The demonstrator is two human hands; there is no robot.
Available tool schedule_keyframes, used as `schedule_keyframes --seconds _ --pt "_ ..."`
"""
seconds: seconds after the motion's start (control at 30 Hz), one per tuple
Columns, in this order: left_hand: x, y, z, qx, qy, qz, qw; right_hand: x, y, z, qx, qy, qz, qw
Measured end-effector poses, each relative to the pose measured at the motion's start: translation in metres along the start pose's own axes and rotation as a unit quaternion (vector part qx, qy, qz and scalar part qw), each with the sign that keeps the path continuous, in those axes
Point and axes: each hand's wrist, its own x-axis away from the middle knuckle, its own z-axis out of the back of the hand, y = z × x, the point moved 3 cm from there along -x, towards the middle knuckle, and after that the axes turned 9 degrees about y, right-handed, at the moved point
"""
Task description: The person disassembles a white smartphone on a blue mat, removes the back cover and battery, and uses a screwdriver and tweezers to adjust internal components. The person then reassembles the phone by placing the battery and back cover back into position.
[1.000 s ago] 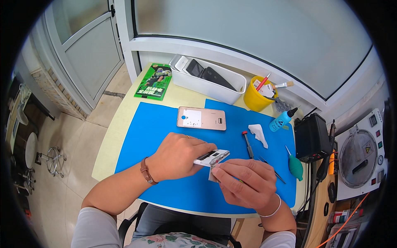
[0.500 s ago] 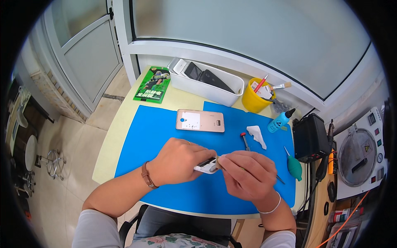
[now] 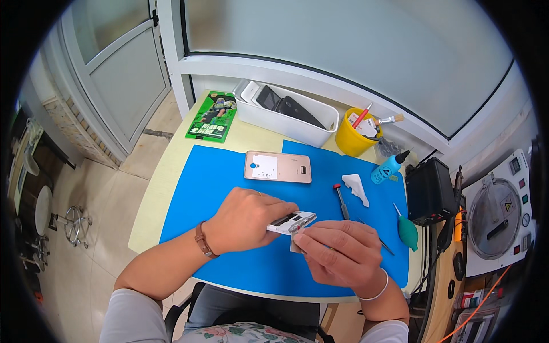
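Head view, noted from my remote station: the phone (image 3: 297, 219) is held above the near middle of the blue mat (image 3: 197, 188) on the bench (image 3: 150, 211). The left hand (image 3: 243, 220) is curled over its left part, thumb side and fingers gripping it; I judge this is to steady it and leave the right end free. The right hand (image 3: 346, 246) has thumb and fingertips pinched together on a small flat piece (image 3: 294, 244), which hangs against or just beside that end; I cannot tell if they touch. The pinch looks chosen for fine control.

Orientation: bared inner side up, slightly tilted, exposed end pointing right toward the right hand. Its long axis seems to run left to right, though the left hand hides much of it.

Back cover (image 3: 294, 167) lies on the mat's far side, long axis left to right, round hole leftward, probably parked there to clear working room.
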Motion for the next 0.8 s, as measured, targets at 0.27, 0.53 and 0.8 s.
schedule_keyframes --seconds 0.27,0.53,0.8 --pt "-0.0001 0.0008 0.0003 -0.001 -0.001 -0.003 1.0 0.0038 0.0009 0.0002 0.008 0.0 0.011 1.0" --pt "0.0001 0.0013 0.0003 -0.002 -0.002 -0.005 1.0 0.0034 -0.0001 0.0005 0.005 -0.005 0.007 1.0" --pt "0.0 0.002 -0.0003 -0.011 -0.008 0.001 1.0 0.003 -0.0004 -0.0001 0.007 -0.009 0.008 1.0"
